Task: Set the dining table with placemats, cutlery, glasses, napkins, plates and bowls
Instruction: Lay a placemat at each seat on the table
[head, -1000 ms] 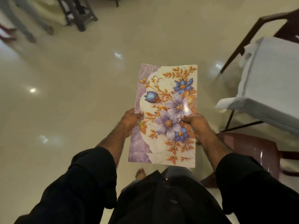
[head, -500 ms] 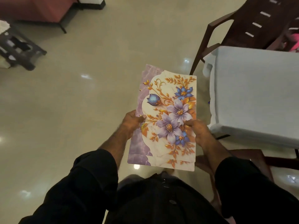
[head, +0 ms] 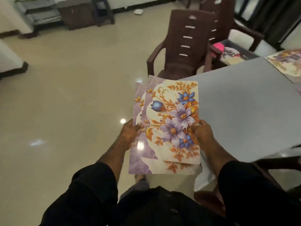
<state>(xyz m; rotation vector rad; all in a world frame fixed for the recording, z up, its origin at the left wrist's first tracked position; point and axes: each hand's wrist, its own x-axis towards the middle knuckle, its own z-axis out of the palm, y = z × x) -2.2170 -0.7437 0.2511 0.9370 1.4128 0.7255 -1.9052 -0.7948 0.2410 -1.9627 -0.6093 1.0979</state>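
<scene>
Both hands are on a small stack of floral placemats (head: 169,126), held out in front of the body over the floor, right next to the near corner of the grey surface (head: 244,108). The left hand (head: 130,134) grips the left edge with the thumb on top, and the right hand (head: 202,134) pinches the right edge the same way. The stack is fanned a bit, so you can see extra edges peeking out on the left and bottom, but I can't tell how many mats are in there. Its far right corner overlaps the surface's edge in view; can't tell if it touches. Most of the grey surface is bare, with one more placemat (head: 288,66) lying at the far right, cut off by the frame. A brown chair (head: 184,46) sits at the far end, another behind it. Lots of shiny tile floor (head: 65,95) to the left. There's a bin of stuff (head: 231,51) past the surface, too blurry to make out.
</scene>
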